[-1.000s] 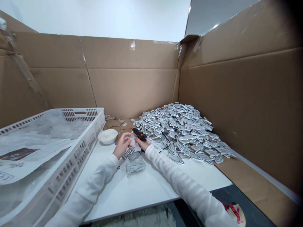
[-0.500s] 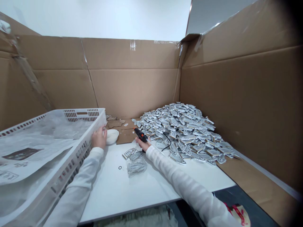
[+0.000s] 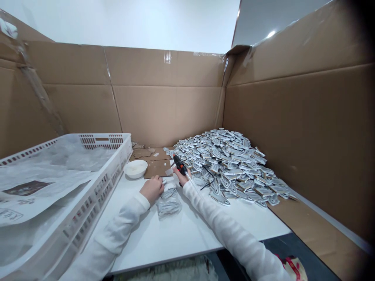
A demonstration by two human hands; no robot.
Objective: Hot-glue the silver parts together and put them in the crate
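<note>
My right hand [image 3: 182, 177] is wrapped round a black and orange hot glue gun [image 3: 179, 164]; a pale glue stick sticks out of its back, toward my wrist. My left hand [image 3: 153, 189] is low over the table, fingers bent and pressed together beside a small grey-white flat piece [image 3: 164, 181], mostly covered by the hand. What lies between its fingertips is hidden. Just right of my left hand are a few more flat pieces [image 3: 170, 192] and a clear plastic bag of grey pieces [image 3: 169, 208]. A white bowl [image 3: 136, 168] with pale contents stands behind my left hand.
A large heap of grey-white flat pieces [image 3: 225, 160] fills the right back, with a black cord [image 3: 209, 175] at its near side. At left stands a white plastic crate [image 3: 117, 166] with plastic bags. Cardboard walls [image 3: 170, 105] enclose the white table [image 3: 187, 238].
My left hand has moved from beside the bowl and crate rightward and nearer, over the flat piece. The small black ring is now out of sight. The glue gun has shifted slightly right.
</note>
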